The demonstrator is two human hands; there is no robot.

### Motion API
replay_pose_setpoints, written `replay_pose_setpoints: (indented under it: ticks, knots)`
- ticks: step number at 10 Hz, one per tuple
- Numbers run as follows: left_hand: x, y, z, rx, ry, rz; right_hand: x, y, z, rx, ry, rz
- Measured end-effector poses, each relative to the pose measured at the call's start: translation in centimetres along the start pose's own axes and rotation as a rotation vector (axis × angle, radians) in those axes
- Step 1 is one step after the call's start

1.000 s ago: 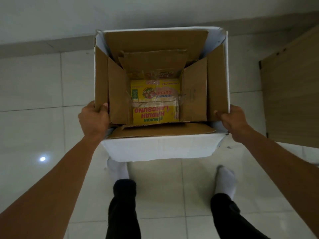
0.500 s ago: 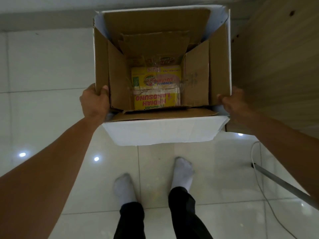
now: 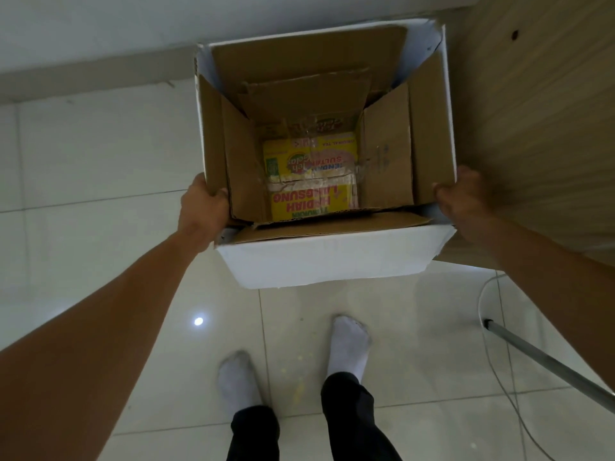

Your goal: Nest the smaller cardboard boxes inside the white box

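Note:
I carry the open white box [image 3: 332,257] in front of me, above the floor. My left hand [image 3: 203,211] grips its left wall near the front corner. At the right front corner my right hand [image 3: 464,201] holds the right wall. A brown cardboard box [image 3: 386,168] sits nested inside, its flaps standing up along the white walls. Deep at the bottom lies a yellow printed box [image 3: 311,181] with red lettering, partly covered by clear tape.
A wooden panel [image 3: 539,111] stands close on the right, touching or nearly touching the box. A metal pole [image 3: 545,361] and a thin cable [image 3: 489,331] lie on the white tiled floor at the right. My socked feet [image 3: 349,344] are below the box. A wall runs behind.
I have walked with the box toward the wooden panel on the right, which now fills the right side. Both hands keep the same grip; my feet have shifted.

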State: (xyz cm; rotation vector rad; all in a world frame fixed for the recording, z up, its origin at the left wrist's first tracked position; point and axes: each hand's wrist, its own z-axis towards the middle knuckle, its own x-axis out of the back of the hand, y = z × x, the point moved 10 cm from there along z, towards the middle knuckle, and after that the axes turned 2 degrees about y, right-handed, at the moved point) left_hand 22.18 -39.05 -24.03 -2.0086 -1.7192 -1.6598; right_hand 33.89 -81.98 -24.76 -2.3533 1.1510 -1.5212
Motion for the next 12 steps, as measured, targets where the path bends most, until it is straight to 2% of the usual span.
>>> replay_pose_setpoints:
  ticks: [2, 5, 8, 10, 11, 12]
  knots:
    - [-1.5, 1.3, -0.7, -0.021, -0.044, -0.007, 1.6, 0.5, 0.7, -0.021, 0.031, -0.058]
    - [-3.3, 2.2, -1.9, -0.053, -0.083, -0.011, 2.9, 1.2, 1.1, -0.074, 0.048, -0.014]
    - [-3.4, 1.5, -1.8, 0.007, -0.104, -0.026, 3.1, 1.3, 0.9, -0.096, 0.03, -0.057]
    - [-2.8, 1.4, -2.3, 0.018, -0.023, -0.021, 3.1, 1.2, -0.4, -0.145, 0.005, -0.044]
    - [-1.9, 1.5, -3.2, 0.023, 0.036, -0.027, 3.6, 0.2, -1.8, -0.089, 0.068, -0.097]
    - [-1.2, 2.6, -3.8, -0.053, 0.082, -0.064, 3.6, -2.5, -3.3, 0.1, 0.135, -0.207]
